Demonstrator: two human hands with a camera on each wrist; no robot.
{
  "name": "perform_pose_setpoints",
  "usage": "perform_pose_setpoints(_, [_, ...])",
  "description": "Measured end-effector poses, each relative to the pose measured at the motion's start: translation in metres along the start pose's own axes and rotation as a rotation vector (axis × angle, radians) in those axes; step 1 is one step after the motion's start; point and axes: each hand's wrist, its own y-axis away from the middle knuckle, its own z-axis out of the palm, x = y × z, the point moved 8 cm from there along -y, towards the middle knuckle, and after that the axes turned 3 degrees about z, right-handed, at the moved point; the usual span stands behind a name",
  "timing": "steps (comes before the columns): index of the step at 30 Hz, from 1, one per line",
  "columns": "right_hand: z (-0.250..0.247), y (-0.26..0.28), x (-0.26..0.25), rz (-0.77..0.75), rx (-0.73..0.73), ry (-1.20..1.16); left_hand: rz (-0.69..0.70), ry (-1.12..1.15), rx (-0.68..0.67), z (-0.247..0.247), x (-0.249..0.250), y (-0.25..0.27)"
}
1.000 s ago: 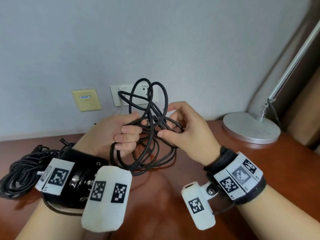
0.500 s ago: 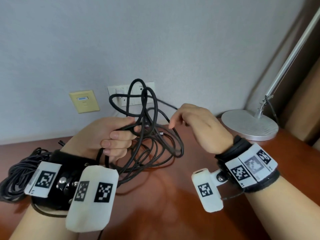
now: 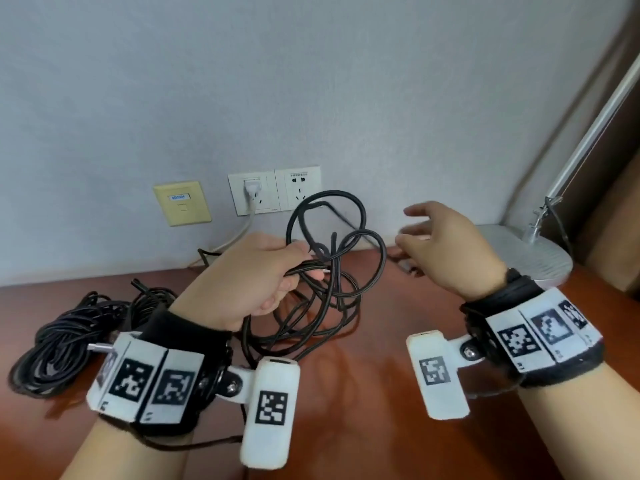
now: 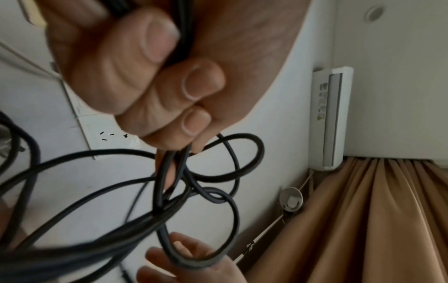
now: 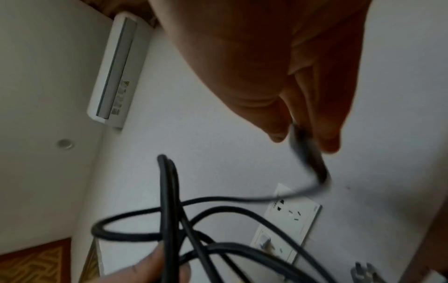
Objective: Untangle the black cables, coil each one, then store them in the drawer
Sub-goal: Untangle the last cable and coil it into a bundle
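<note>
My left hand point(image 3: 284, 282) grips a tangle of black cable point(image 3: 372, 271) above the brown table point(image 3: 346, 438); its loops stand up over my fist and hang down to the tabletop. The left wrist view shows my fingers point(image 4: 167, 80) curled tight round several strands point(image 4: 160, 216). To the right of the tangle is my right hand point(image 3: 412, 237), fingers nearly straight. In the right wrist view its thumb and fingertips point(image 5: 327, 141) pinch a blurred cable end point(image 5: 312, 162) that trails back to the loops. A second black cable bundle point(image 3: 65, 344) lies on the table at the left.
Wall sockets point(image 3: 298, 187) sit behind the tangle, one with a white plug point(image 3: 251, 192) and cord. A yellow wall plate point(image 3: 181, 202) is to their left. A silver lamp base point(image 3: 533, 258) stands at the back right. No drawer is in view.
My right hand has left the tangle and moved right, drawing one cable end out with it. My left hand keeps its grip, and the loops have shifted and dropped lower.
</note>
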Motion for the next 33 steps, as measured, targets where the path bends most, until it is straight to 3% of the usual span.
perform_pose_setpoints(3, [-0.010,0.004,-0.012,-0.100,0.137,0.226,0.000,-0.042,0.098,0.001,0.002,0.001])
perform_pose_setpoints(6, [-0.021,0.022,-0.050,-0.236,0.215,0.022,0.046,-0.120,0.130,0.006,0.005,0.001])
perform_pose_setpoints(8, [-0.017,0.037,-0.073,-0.275,0.169,-0.127,0.097,-0.217,0.130,0.011,0.009,0.001])
perform_pose_setpoints(10, [-0.007,0.050,-0.085,-0.273,0.124,-0.087,0.146,-0.303,0.140,0.017,0.014,0.003])
perform_pose_setpoints(14, [-0.023,0.065,-0.098,-0.363,0.397,0.122,0.177,-0.409,0.160,0.023,0.015,0.002])
perform_pose_setpoints(19, [0.002,0.056,-0.086,-0.218,0.094,0.216,0.196,-0.451,0.187,0.027,0.012,-0.002])
perform_pose_setpoints(22, [0.016,0.057,-0.086,-0.257,0.053,0.250,0.188,-0.458,0.182,0.030,0.010,-0.004])
perform_pose_setpoints(26, [0.021,0.055,-0.083,-0.245,-0.128,-0.002,0.127,-0.405,0.254,0.010,-0.002,-0.010])
perform_pose_setpoints(30, [0.032,0.056,-0.083,-0.140,-0.335,-0.305,0.050,-0.302,0.298,-0.008,-0.011,-0.012])
perform_pose_setpoints(33, [0.035,0.058,-0.086,-0.156,-0.302,-0.328,0.047,-0.266,0.303,-0.007,-0.009,-0.011])
